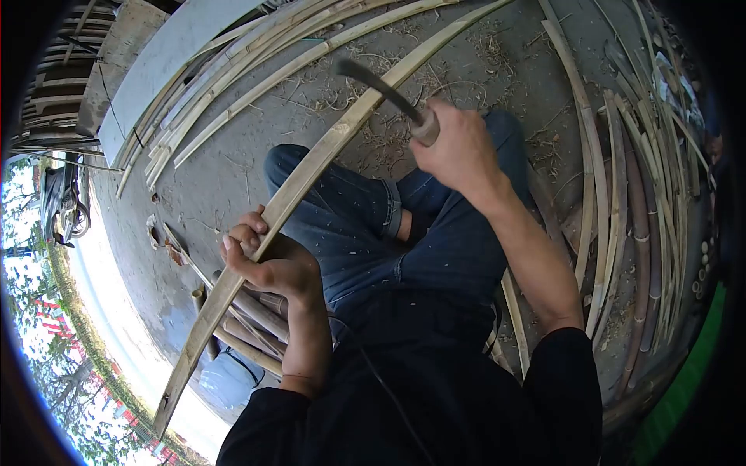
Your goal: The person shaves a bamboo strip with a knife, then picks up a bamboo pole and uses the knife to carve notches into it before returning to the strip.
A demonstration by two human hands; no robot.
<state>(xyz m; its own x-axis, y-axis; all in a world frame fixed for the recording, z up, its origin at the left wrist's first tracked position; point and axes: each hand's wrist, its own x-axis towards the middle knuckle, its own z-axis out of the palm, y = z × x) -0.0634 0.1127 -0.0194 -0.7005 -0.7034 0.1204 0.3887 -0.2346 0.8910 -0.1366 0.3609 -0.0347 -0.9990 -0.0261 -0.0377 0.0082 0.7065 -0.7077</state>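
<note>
A long split bamboo strip point(311, 167) runs diagonally across my lap, from the lower left up to the top of the view. My left hand point(268, 260) is wrapped around its lower half, fingers over the near side. In my right hand point(460, 147) is the handle of a knife point(388, 95) with a dark, curved blade, slightly blurred. The blade crosses over the upper part of the strip in this view, its tip pointing to the upper left. My crossed legs in jeans point(342, 210) lie beneath, dotted with small pale shavings.
Several long bamboo strips point(256, 85) lie at the upper left beside a pale board point(167, 74). More strips and poles point(641, 233) are stacked on the right. Shavings point(486, 58) litter the concrete floor ahead. Short bamboo pieces point(252, 322) lie by my left forearm. A motorbike point(70, 202) stands far left.
</note>
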